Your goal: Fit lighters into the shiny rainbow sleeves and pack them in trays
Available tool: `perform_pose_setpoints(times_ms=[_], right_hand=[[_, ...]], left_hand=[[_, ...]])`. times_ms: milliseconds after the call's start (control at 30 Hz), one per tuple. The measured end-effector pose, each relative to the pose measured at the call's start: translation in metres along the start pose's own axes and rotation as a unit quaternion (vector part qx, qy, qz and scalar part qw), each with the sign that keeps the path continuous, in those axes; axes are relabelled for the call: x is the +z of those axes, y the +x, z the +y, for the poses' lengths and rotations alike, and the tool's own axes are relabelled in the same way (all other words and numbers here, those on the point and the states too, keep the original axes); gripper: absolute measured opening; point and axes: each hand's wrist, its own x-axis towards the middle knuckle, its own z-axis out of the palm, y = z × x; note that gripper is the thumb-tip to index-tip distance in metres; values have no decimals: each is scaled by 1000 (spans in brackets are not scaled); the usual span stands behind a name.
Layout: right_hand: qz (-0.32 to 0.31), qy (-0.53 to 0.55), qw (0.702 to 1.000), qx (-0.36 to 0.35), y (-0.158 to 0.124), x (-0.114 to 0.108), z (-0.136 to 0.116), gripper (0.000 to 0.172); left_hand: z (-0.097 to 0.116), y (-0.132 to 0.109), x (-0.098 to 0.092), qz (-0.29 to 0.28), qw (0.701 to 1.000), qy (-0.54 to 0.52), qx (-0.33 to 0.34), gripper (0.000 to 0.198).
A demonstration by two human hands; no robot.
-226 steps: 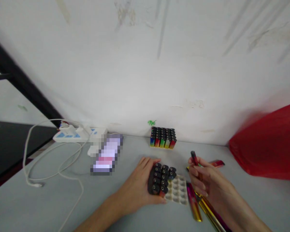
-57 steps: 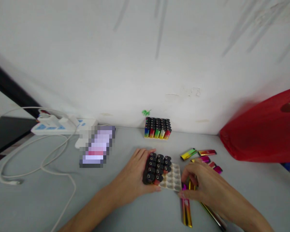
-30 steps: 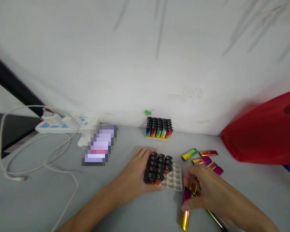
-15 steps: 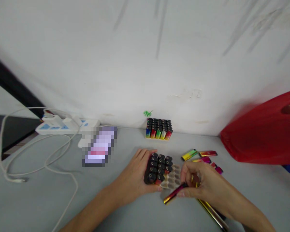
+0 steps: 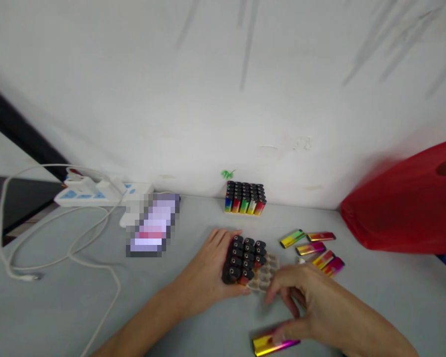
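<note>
My left hand (image 5: 204,270) is wrapped round the left side of a tray (image 5: 262,280) partly filled with upright black-topped lighters (image 5: 247,255); the tray's right part shows bare pockets. My right hand (image 5: 301,297) is just right of the tray, its fingers apart. Its thumb lies on or over a yellow and magenta lighter (image 5: 262,344) near the bottom edge of the view. Several loose lighters (image 5: 311,248) in shiny colours lie on the table beyond my right hand.
A full block of lighters (image 5: 244,199) stands by the wall. At left are a phone (image 5: 154,223), a white power strip (image 5: 96,193) and looping white cables (image 5: 113,282). A red bag (image 5: 405,208) rests at the right. The grey table (image 5: 193,213) meets the wall behind.
My right hand has opened and moved slightly down. The dark-ended lighter between its fingers is no longer there; a yellow and magenta one now shows under the thumb. My left hand has hardly moved.
</note>
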Motion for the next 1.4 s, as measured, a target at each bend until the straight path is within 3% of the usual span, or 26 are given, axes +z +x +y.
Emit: perform_pose_setpoints(times_ms=[100,233,433,567,700,867,1067,1300,1400], right_hand=[[-31,-51,997,53,-8,12,-7,26],[-50,-105,991,62,-8,19,-7,21],[-46,-97,993,55,-2,16,-6,16],[-17,-51,997,47,-3,12,-17,11],[-10,120,993,7,-5,7,-20,10],[-13,390,920,-29,-4,4,-5,18],[69,585,805,-72,5,-1,2,29],[158,641,751,-22,9,-6,-8,20],[174,654,736,-30,9,-5,-9,30]], left_hand=[[0,1,0,-2,1000,1,-2,94],[0,2,0,-8,1000,7,-3,97],[-3,0,0,-10,1000,16,-1,97],[-5,0,2,2,1000,14,12,99],[-5,0,3,4,1000,12,18,94],[-2,-1,1,-1,1000,10,7,92],[1,0,-1,-4,1000,2,-5,87],[1,1,-1,-13,1000,15,-1,86],[0,1,0,-8,1000,15,-1,89]])
